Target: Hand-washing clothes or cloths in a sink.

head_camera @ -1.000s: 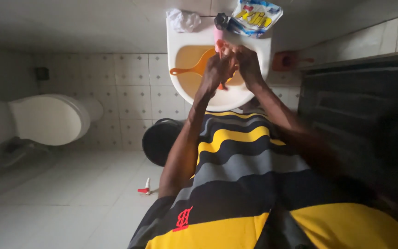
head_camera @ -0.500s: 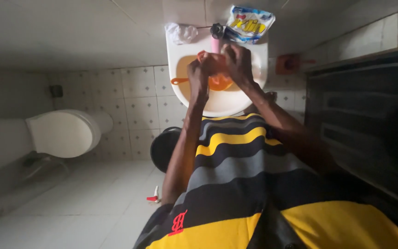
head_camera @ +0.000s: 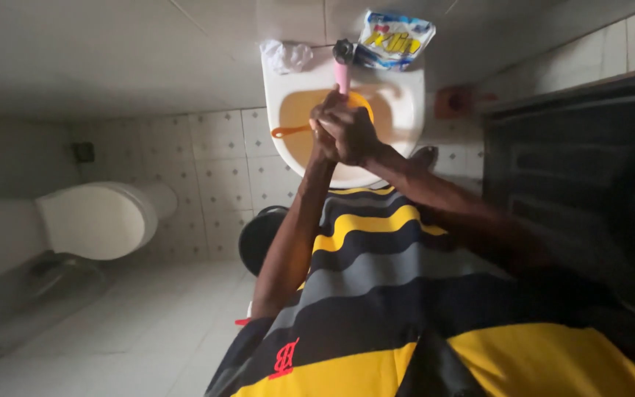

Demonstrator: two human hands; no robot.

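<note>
My left hand (head_camera: 323, 123) and my right hand (head_camera: 354, 136) are pressed together with fingers closed, right over left, above the bowl of a white sink (head_camera: 406, 110). Whether anything lies between the palms is hidden. An orange scoop sits in the sink under my hands; its handle (head_camera: 289, 131) sticks out to the left. Just beyond my fingers a pink piece (head_camera: 342, 74) hangs from a dark tap (head_camera: 343, 50).
A blue, white and yellow soap-powder packet (head_camera: 396, 37) and a crumpled white plastic bag (head_camera: 286, 55) lie on the sink's back rim. A white toilet (head_camera: 93, 220) stands at the left, a black bucket (head_camera: 257, 237) below the sink, a dark panel (head_camera: 575, 184) at the right.
My hands were apart around something orange half a second ago; they have now closed together and dropped slightly towards me over the sink bowl.
</note>
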